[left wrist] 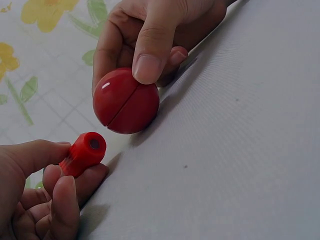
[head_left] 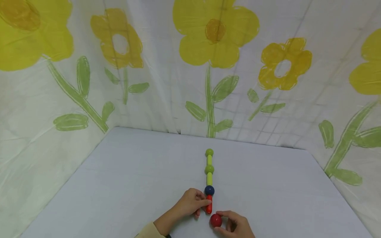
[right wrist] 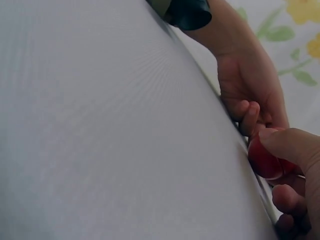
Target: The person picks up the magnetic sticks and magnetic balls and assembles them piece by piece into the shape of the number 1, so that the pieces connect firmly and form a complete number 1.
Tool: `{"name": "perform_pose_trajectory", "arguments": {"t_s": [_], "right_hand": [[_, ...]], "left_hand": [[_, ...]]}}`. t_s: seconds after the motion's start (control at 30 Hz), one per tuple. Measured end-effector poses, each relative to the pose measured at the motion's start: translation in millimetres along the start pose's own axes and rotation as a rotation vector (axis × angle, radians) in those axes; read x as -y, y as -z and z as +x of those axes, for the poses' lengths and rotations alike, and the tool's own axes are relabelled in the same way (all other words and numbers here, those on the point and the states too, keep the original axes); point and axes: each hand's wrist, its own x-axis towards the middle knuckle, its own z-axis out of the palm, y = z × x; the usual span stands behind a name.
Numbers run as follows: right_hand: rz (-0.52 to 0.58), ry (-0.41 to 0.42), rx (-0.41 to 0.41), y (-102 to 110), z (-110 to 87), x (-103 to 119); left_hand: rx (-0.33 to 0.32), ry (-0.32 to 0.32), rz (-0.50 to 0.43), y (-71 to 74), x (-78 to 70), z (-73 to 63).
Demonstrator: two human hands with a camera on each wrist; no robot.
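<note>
My left hand [head_left: 191, 201] pinches a red rod [head_left: 209, 206] between thumb and fingers. Its near end shows a round metal-looking spot in the left wrist view, where the red rod [left wrist: 84, 152] points toward the red ball. The rod's far end meets a dark blue ball [head_left: 209, 190]. Beyond that, a yellow-green rod [head_left: 209, 178], a green ball [head_left: 209, 169], another yellow-green rod [head_left: 209, 160] and a second green ball [head_left: 209, 152] run in a straight line. My right hand [head_left: 236, 224] grips a red ball [head_left: 216, 220] with a seam round it, a small gap from the rod's near end.
All the pieces are on a white table [head_left: 143, 168]. A white curtain [head_left: 160, 99] printed with yellow flowers hangs behind the table and along its sides. A dark band [right wrist: 190, 15] circles the left wrist in the right wrist view.
</note>
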Motion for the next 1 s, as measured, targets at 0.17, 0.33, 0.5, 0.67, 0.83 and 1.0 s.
{"name": "perform_pose_trajectory", "arguments": {"t_s": [0.17,0.33,0.5,0.67,0.83,1.0], "right_hand": [[0.02,0.034,0.011,-5.3,1.0,2.6],[0.016,0.091,0.011,-9.1,0.8,4.1],[-0.003,0.197,-0.02,-12.4,1.6,0.8],[-0.01,0.343,-0.062,-17.5,4.8,-6.4],[-0.016,0.372,-0.072,-20.5,6.4,-4.6],[-0.018,0.326,-0.071,-20.7,5.4,-1.6]], "left_hand": [[0.001,0.001,0.002,1.0,-1.3,-0.3],[0.001,-0.004,-0.005,1.3,-2.0,-1.1],[0.005,0.001,-0.017,1.0,-2.2,-1.5],[0.006,-0.003,-0.022,0.4,-1.4,-0.5],[0.006,-0.012,-0.027,0.6,-0.1,1.1],[0.009,-0.028,-0.032,0.4,0.1,0.6]]}}
